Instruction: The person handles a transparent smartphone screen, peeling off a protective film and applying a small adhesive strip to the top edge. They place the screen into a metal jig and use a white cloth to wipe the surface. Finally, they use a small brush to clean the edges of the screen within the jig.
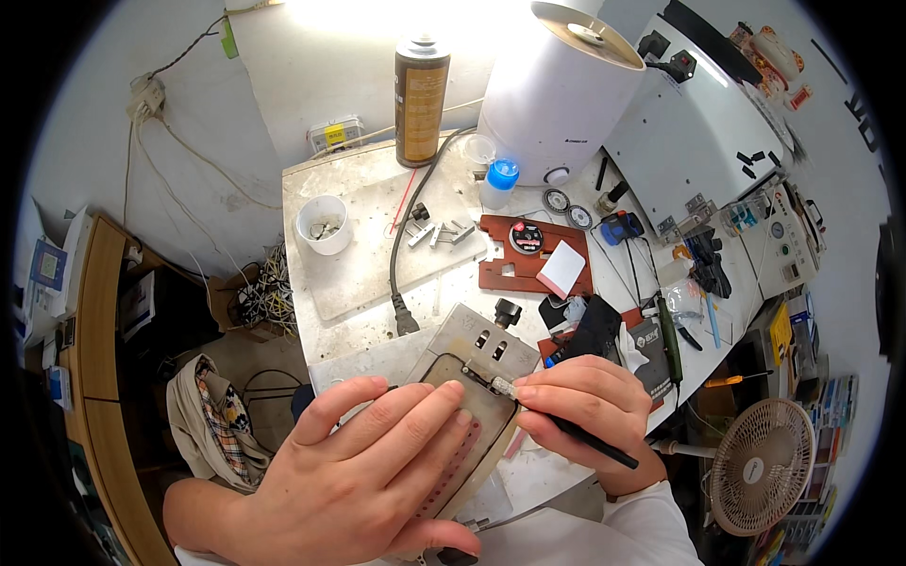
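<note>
While my left hand (363, 472) lies spread flat on the thin panel (477, 415) at the bench's (359, 274) near edge, my right hand (585, 406) pinches a slim tool (566, 424) at its top edge. It looks stiff but fragile; I'd grip its edges.

— What is carried by the white worktable (311, 203)?
— At upper centre a spray can (421, 100) and a white humidifier (559, 94) are seen; a white cup (324, 224) is placed at left.
— And mid-frame?
— A brown jig board (528, 274) and a black power cord (401, 274) are laid there.
</note>
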### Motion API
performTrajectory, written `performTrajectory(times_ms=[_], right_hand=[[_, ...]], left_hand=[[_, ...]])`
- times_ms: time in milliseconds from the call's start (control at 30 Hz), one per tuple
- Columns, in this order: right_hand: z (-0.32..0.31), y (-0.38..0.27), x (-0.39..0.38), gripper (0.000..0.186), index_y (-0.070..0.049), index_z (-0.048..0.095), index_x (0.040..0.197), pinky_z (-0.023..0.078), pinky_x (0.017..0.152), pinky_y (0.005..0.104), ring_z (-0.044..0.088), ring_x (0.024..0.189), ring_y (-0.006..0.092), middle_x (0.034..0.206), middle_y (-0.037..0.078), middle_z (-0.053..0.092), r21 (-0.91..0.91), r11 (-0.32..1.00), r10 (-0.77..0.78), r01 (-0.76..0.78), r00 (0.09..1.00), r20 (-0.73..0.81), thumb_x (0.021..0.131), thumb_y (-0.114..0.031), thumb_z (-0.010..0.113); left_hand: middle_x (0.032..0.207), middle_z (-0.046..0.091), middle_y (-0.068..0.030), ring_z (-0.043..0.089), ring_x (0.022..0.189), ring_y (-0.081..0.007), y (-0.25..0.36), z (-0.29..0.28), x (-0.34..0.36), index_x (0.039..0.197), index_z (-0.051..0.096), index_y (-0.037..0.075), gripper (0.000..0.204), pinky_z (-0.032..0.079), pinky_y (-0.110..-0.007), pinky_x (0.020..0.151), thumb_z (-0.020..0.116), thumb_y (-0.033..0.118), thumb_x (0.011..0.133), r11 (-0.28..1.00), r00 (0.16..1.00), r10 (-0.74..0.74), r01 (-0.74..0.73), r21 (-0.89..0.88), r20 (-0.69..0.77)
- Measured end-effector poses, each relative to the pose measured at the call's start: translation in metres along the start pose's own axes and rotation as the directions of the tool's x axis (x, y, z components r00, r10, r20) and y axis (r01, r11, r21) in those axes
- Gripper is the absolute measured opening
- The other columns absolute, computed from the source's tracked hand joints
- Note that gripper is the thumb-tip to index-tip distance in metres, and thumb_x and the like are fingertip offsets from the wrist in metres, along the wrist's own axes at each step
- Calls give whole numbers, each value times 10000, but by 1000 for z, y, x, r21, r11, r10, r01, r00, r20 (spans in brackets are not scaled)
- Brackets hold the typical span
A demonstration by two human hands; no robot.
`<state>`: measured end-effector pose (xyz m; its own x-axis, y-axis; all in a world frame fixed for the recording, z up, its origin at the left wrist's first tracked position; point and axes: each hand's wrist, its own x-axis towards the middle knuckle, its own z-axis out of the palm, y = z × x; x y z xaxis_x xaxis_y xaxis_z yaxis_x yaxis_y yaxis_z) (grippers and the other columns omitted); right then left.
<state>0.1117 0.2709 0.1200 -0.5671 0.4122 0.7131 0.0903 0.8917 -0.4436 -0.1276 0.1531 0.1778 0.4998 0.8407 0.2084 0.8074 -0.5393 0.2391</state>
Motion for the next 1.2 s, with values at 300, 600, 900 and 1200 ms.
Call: performTrajectory(times_ms=[300,600,900,1200], right_hand=[[0,1,-1,256,16,753,998,593,624,324,739,745,264,905,148,765,15,1000,-19,19,1000,5,757,-20,831],[2,0,0,263,17,752,1001,588,619,323,737,744,260,904,144,764,8,1000,-26,26,1000,6,752,-12,834],[4,0,2,256,-17,773,981,593,615,292,740,757,213,911,82,763,-4,1000,-14,14,1000,-4,755,-64,884],[4,1,1,259,-14,772,983,590,613,291,737,747,214,916,86,764,-5,1000,-13,13,1000,-8,755,-65,885]], left_hand=[[1363,642,-139,612,1242,-237,1,-1,0,1194,721,-2,853,306,-434,1148,560,768,865,1000,1000,1,-1,13,16],[1367,641,-140,608,1252,-238,1,-1,-1,1199,721,-1,860,306,-430,1152,552,774,864,1000,1000,-4,4,21,16],[1366,643,-139,608,1251,-241,3,-4,-1,1204,718,-2,863,319,-429,1148,552,774,864,999,999,-12,10,46,34],[1363,645,-137,609,1249,-237,2,-3,0,1214,715,-1,861,321,-435,1147,558,769,863,999,1000,3,-4,39,30]])
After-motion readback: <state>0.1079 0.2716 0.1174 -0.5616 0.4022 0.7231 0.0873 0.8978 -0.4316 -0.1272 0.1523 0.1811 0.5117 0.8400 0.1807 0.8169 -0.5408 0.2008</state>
